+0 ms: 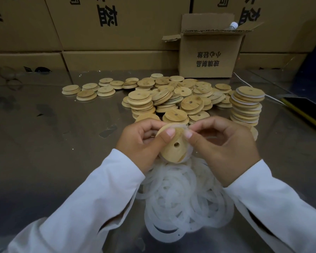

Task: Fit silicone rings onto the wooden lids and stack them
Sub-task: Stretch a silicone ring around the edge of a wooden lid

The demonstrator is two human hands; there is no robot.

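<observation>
Above the pile of rings [182,194] near the worktop's [53,134] front edge, the left hand [140,141] grips a wooden lid [171,148] while the right hand [224,148] pinches a ring [185,131] at its rim, best stretched evenly round the groove.

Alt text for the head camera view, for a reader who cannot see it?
A left hand grips a round wooden lid while the right hand pinches a white ring onto its edge, above a heap of rings. Behind, loose lids and a tall stack sit on a metal table before cardboard boxes.
</observation>
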